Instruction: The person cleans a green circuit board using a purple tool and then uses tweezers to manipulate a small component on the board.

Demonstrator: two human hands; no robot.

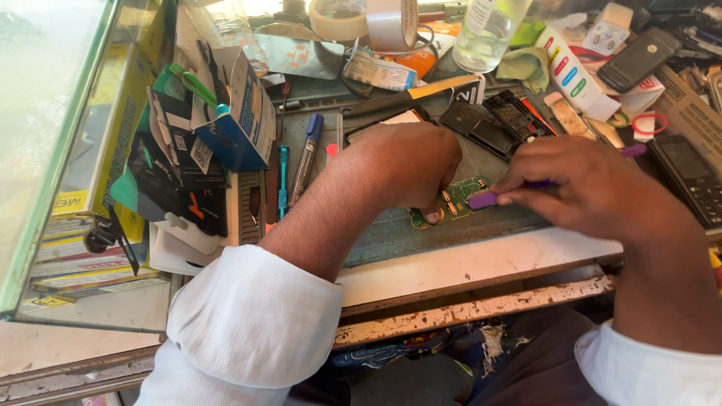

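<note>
Head view looks down on a cluttered desk (pixel 466 263), where the left hand (pixel 410 162) lies fist-like over a green circuit board (pixel 455 201), thumb pressing its near corner; the hand hides the board's left part. The right hand (pixel 594 188) pinches a purple brush (pixel 485 198) whose head rests on the board's right edge, while most of the handle is buried under the fingers and only its tip (pixel 634 150) shows beyond the knuckles. An open blue box (pixel 244 120) at left spills cards and packets, their contents hard to make out. Beside it lie a blue marker (pixel 307 154) and a teal screwdriver (pixel 283 180). Behind the hands sit black phone shells (pixel 492 124), a tape roll (pixel 391 22), a clear bottle (pixel 489 30) cut off by the top edge, and a dark phone (pixel 688 177) at right, partly hidden by the right wrist. White sleeves (pixel 248 323) fill the foreground.
</note>
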